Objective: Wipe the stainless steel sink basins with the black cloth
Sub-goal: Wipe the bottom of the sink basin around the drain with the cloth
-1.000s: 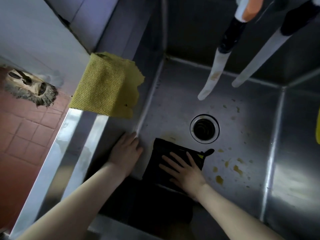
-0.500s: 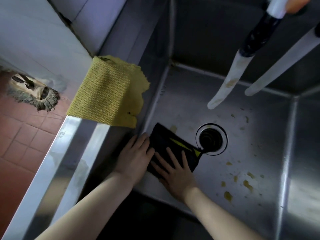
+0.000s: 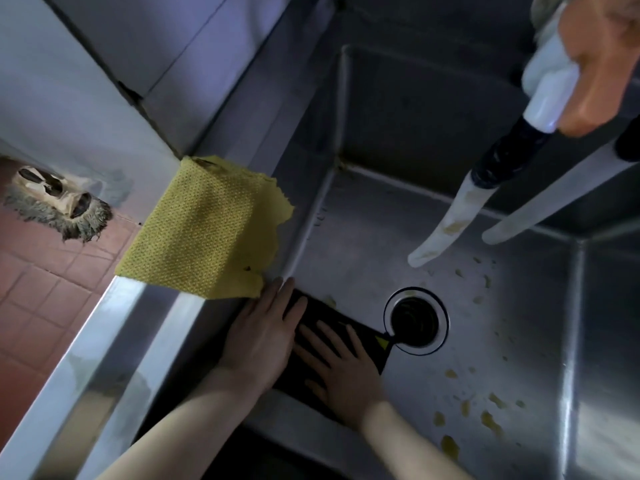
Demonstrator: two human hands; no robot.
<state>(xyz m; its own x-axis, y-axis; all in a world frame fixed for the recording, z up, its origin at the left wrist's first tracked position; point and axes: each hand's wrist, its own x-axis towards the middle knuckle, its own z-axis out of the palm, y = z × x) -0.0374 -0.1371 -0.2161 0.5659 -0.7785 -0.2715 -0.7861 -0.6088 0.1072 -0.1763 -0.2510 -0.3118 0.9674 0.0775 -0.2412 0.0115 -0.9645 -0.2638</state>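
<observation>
we look straight down into a steel sink basin (image 3: 363,237). the black cloth (image 3: 332,323) lies flat on the basin floor, in the near left part, with its left edge close against the left wall and its far right corner touching the rim of the round drain (image 3: 415,322). a small yellow tag shows at that corner.

our left hand (image 3: 261,336) rests palm down on the left part of the cloth, fingers stretched out flat and close together, pointing away from us; it grips nothing. our right hand (image 3: 341,370) lies palm down on the near right part of the cloth, fingers spread wide and flat, also closed around nothing. the two hands sit just beside each other, the left thumb side near the right fingertips.

yellowish spots (image 3: 488,420) dot the basin floor to the right of the drain and toward the near right corner, apart from the cloth.

a yellow mesh cloth (image 3: 204,230) hangs folded over the left rim of the sink, its lower edge just above our left fingertips. two pale tubes (image 3: 446,220) hang down over the far right of the basin, the left one stained. beyond the rim, on the red tiled floor (image 3: 31,289), lies a grey mop head (image 3: 59,206).
</observation>
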